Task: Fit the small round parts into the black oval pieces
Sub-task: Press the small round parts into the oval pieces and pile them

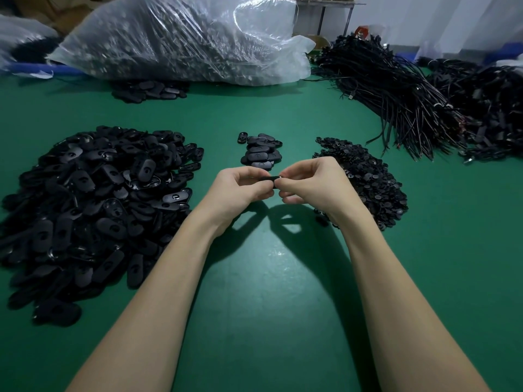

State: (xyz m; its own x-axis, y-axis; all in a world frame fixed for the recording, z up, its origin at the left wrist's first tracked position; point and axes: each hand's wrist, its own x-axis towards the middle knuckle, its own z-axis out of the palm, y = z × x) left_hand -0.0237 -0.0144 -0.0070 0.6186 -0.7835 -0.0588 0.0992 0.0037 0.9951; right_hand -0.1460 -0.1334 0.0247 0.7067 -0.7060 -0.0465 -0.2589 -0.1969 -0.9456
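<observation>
Black oval piece (267, 179) sits up in the air between two hands, just above the green table (254, 278). The left hand (240, 188) pinches one end of it with curled fingers. The right hand (308, 182) has its fingertips pressed together at the other end. It looks like it is pushing a small round part in, but that part is too tiny and hidden to see for sure.

Just behind the held piece lies a little stack of oval pieces (261, 149). These look like the finished ones, and there are only a few. To the left of the held piece is a very big heap of oval pieces (93, 205), likely still waiting. To its right, partly under the right hand, is a pile of small round parts (365, 176). So I think the job has only just started and lots is left.

Far behind the held piece is a big clear plastic bag (181, 38) stuffed with more parts, with a few more ovals (150, 90) in front of it. Back and to the right lies a bundle of black cables (402, 94). Nothing blocks the hands; both piles are close to reach.
</observation>
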